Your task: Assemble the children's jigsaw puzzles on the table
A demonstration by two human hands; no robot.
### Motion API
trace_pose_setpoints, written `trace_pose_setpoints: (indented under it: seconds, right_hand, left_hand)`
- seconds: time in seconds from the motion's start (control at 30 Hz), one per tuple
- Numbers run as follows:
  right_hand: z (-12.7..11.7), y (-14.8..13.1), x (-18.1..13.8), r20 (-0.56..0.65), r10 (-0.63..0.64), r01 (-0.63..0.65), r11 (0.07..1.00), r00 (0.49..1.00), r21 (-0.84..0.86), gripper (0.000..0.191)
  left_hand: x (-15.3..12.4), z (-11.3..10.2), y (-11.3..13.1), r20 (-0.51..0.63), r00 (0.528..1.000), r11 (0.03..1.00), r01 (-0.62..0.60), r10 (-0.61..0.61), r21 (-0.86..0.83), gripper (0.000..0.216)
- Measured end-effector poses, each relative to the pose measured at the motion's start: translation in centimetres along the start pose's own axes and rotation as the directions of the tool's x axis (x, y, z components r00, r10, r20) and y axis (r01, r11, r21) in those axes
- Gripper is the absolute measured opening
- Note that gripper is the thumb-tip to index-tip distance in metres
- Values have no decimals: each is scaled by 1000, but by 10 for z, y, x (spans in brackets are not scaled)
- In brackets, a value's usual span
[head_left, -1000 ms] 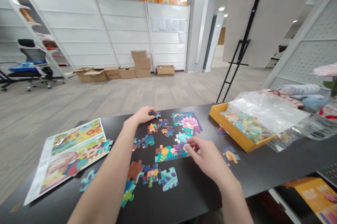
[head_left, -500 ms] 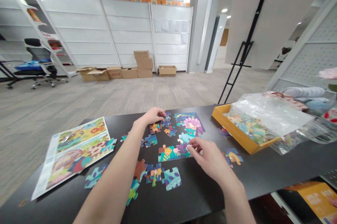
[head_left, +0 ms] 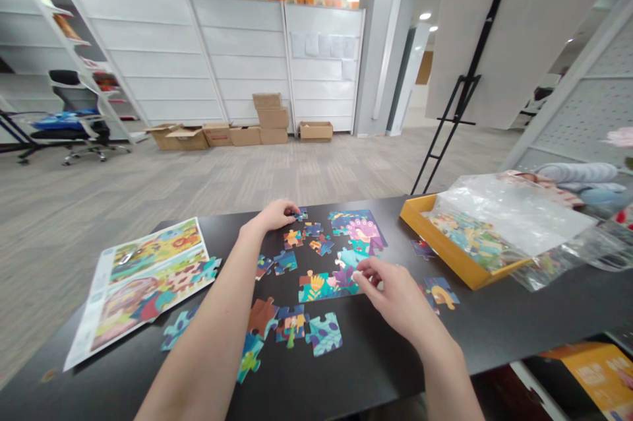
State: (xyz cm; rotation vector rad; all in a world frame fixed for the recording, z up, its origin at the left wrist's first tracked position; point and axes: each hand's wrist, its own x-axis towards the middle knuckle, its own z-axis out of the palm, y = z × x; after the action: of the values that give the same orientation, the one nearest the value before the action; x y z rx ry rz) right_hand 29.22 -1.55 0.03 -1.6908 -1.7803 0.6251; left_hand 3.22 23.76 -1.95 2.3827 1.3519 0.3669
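My left hand [head_left: 279, 215] is at the table's far edge, its curled fingers closed on a dark blue puzzle piece [head_left: 301, 214]. My right hand [head_left: 393, 286] rests by the lower right of the joined puzzle section [head_left: 324, 286], fingers pinched; what lies between them is hidden. That section shows flowers and a purple peacock [head_left: 363, 231]. Loose pieces lie between my arms, among them a blue piece [head_left: 285, 262], an orange one [head_left: 293, 238] and a teal leaf piece [head_left: 324, 334]. A brown piece [head_left: 263, 317] sits beside my left forearm.
A picture sheet [head_left: 143, 289] lies at the left with a piece on its edge. On the right stands a yellow box [head_left: 445, 253] with more pieces and a plastic bag [head_left: 509, 210]. A piece with an orange arch [head_left: 440, 293] lies near my right wrist.
My left hand has shifted left along the far edge with the dark blue piece, away from the other loose pieces. My right hand has hardly moved.
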Motion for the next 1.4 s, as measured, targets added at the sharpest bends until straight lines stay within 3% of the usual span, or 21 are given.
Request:
trace_pose_setpoints:
  seconds: [0.27,0.43,0.8,0.97,1.17,1.3,1.4]
  right_hand:
    - [-2,2,-1,-7,-4,4,1000,1000,-21,22]
    - [-3,4,0,-18,-20,20,1000,1000,-22,23]
    - [-12,20,6,-92,-67,67,998,993,-6,26]
    - [-19,20,8,-138,-89,90,996,986,0,30]
    - [-20,18,10,-167,-90,91,996,982,0,31]
    - [-18,14,8,-167,-127,124,992,978,-24,32]
    - [-18,15,6,-158,-150,146,988,976,-39,33]
  left_hand:
    - [-4,-11,6,44,992,983,108,-115,147,32]
    - [-7,-22,19,60,991,979,105,-117,175,30]
    - [-33,-60,91,181,980,979,42,-79,199,27]
    - [-70,-72,93,193,962,941,128,-195,313,28]
    - [-152,-86,98,126,968,933,167,-216,317,26]
    - [-199,-77,106,136,966,958,185,-218,217,24]
    - [-215,-68,97,150,943,936,257,-297,239,21]
